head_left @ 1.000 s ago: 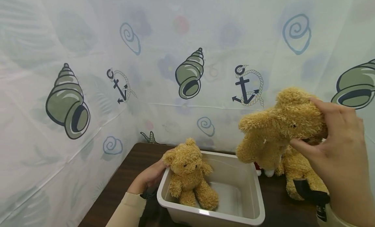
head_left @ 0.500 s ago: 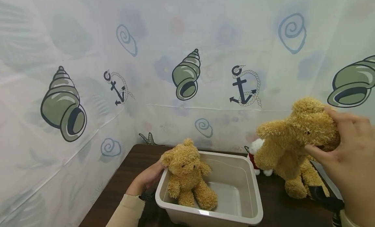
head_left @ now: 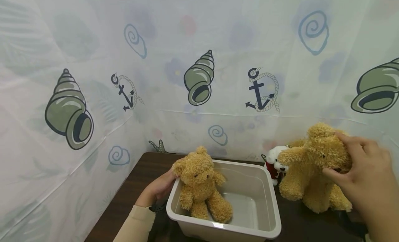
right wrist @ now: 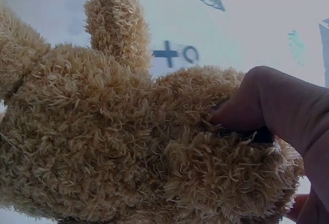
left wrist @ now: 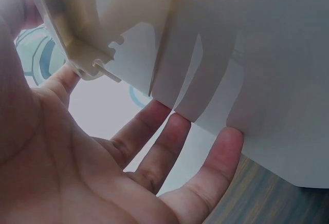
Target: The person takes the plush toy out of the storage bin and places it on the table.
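Note:
In the head view my left hand grips the left rim of a beige plastic bin. Its fingertips press against the bin's outer wall in the left wrist view. A golden teddy bear sits upright inside the bin, at the left. On the right, my right hand holds another golden teddy bear by the head, its body hanging down close over the table. The right wrist view shows the thumb sunk into this bear's fur, while most other fingers are hidden.
A white plush toy with red clothing stands behind the held bear, partly covered by it. More golden plush shows at the bear's lower right. The dark wooden table meets a patterned fabric backdrop.
My right hand has carried its teddy bear right and then down toward the table, uncovering the white plush toy. The left hand, the bin and the bear in it have stayed put.

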Motion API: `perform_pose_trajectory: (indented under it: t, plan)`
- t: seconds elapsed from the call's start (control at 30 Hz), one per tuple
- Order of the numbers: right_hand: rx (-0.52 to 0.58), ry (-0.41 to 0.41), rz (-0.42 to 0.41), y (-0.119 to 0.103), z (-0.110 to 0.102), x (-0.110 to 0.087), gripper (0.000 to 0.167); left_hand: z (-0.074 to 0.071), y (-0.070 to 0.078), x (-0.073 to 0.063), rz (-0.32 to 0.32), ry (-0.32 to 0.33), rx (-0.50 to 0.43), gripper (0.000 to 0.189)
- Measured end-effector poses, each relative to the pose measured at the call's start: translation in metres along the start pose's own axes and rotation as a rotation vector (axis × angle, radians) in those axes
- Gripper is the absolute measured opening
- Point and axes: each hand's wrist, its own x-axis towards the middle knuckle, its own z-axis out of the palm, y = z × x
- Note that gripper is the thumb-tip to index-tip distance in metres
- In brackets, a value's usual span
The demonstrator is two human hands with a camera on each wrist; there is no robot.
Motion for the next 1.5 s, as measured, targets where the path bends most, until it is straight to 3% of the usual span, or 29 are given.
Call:
perform_pose_trajectory:
  t: [0.23, 0.47, 0.67, 1.1, 1.33, 1.5]
  plan:
    - [0.014, -0.070, -0.078, 0.014, 0.020, -0.016, 0.117, 0.000, -0.001, -0.003, -0.017, 0.010, -0.003, 0.076]
    - [0.022, -0.194, -0.050, 0.023, 0.034, -0.025, 0.114, -0.001, 0.000, -0.004, -0.009, 0.001, -0.028, 0.068]
    - [0.072, -0.310, -0.013, 0.030, 0.047, -0.024, 0.110, 0.000, 0.001, -0.005, 0.008, -0.003, -0.026, 0.069]
    - [0.103, -0.410, -0.076, 0.045, 0.061, -0.027, 0.102, -0.002, 0.000, -0.003, -0.026, 0.003, -0.048, 0.067]
    - [0.092, -0.563, -0.089, 0.042, 0.063, -0.024, 0.100, -0.002, 0.000, -0.002, -0.010, -0.008, -0.049, 0.064]
    - [0.116, -0.581, -0.070, 0.041, 0.076, -0.027, 0.094, -0.003, 0.000, -0.003, -0.022, 0.004, -0.043, 0.067]
